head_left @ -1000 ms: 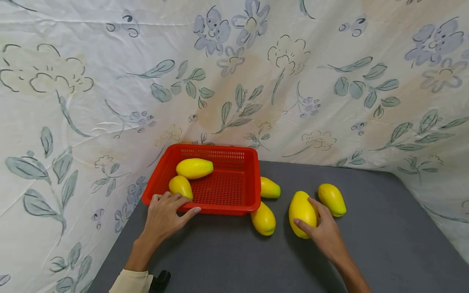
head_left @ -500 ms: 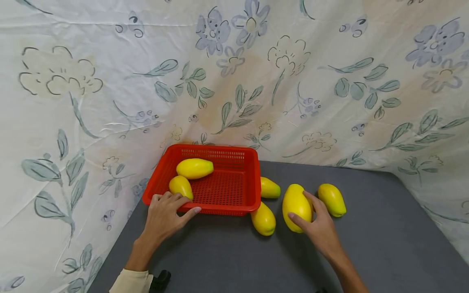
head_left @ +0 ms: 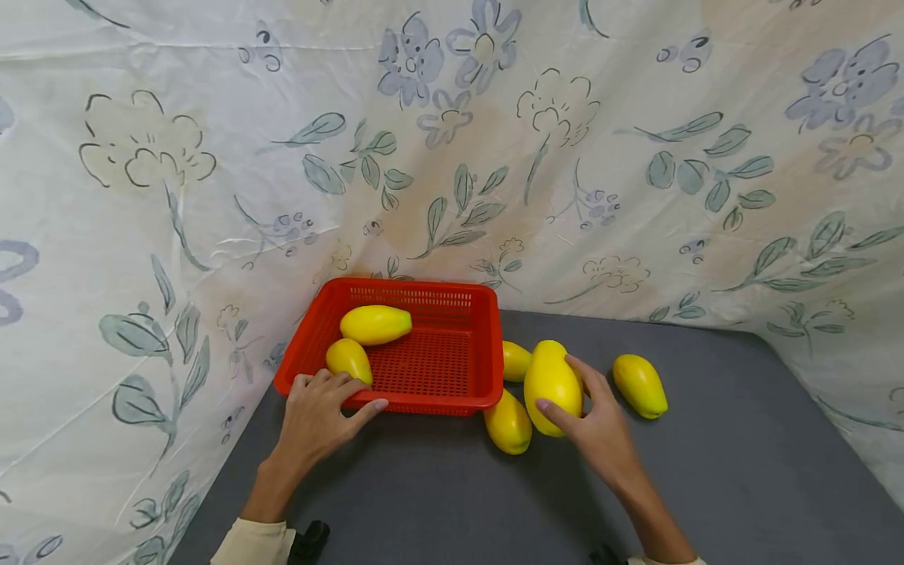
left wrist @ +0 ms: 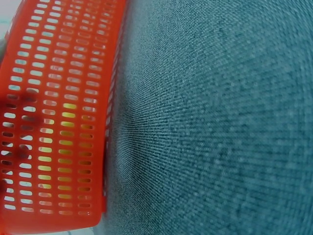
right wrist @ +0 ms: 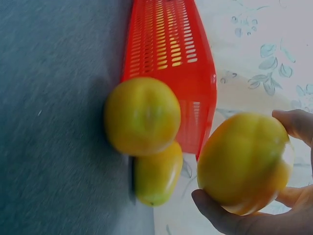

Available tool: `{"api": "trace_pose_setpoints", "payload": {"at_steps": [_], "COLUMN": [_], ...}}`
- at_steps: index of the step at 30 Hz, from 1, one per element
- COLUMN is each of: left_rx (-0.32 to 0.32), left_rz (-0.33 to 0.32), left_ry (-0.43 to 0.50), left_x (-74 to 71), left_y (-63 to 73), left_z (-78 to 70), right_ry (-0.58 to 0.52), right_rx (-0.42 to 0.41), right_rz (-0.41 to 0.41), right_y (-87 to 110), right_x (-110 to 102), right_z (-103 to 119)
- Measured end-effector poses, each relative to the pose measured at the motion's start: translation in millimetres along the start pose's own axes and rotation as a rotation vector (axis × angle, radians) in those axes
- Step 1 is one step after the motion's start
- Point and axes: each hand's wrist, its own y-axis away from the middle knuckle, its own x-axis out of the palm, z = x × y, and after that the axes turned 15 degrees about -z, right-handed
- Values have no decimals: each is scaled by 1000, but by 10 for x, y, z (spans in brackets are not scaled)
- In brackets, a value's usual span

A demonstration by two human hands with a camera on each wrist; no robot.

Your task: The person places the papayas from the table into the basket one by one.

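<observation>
My right hand [head_left: 600, 435] grips a large yellow papaya [head_left: 552, 388], thumb on the near side and fingers around the far side. In the right wrist view this papaya [right wrist: 244, 161] is raised off the table, level with the basket's rim. Fingers of my left hand [head_left: 316, 420] hook over the front left rim of a red plastic basket [head_left: 431, 403], with the thumb along its outside. Inside at the left lie two papayas, one long [head_left: 374, 325] and one smaller [head_left: 348, 361] close by my fingers.
Two papayas lie against the basket's right side, one nearer [head_left: 508, 425] and one farther back [head_left: 515, 362], partly covered by the held one. Another papaya [head_left: 639, 386] rests farther right on the dark grey table [head_left: 741, 439]. A floral cloth [head_left: 565, 196] hangs behind.
My right hand has carried its papaya leftward and up, closer to the basket, and it now overlaps the papayas there. The left hand and basket have stayed put.
</observation>
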Motion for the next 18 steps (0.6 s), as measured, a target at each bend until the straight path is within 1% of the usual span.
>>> {"api": "trace_pose_setpoints", "payload": {"at_steps": [6, 10, 18], "left_rx": [0, 5, 15], "left_rz": [-3, -12, -26], "left_ry": [-2, -1, -2], "left_x": [4, 12, 23], "left_y": [11, 15, 27], "left_z": [-3, 1, 9], "right_ry": [-62, -85, -152], "right_rx": [-8, -15, -33], "right_rz": [11, 20, 32], "right_y": [-6, 0, 5], "right_x": [93, 151, 266], "right_z": [111, 188, 276]}}
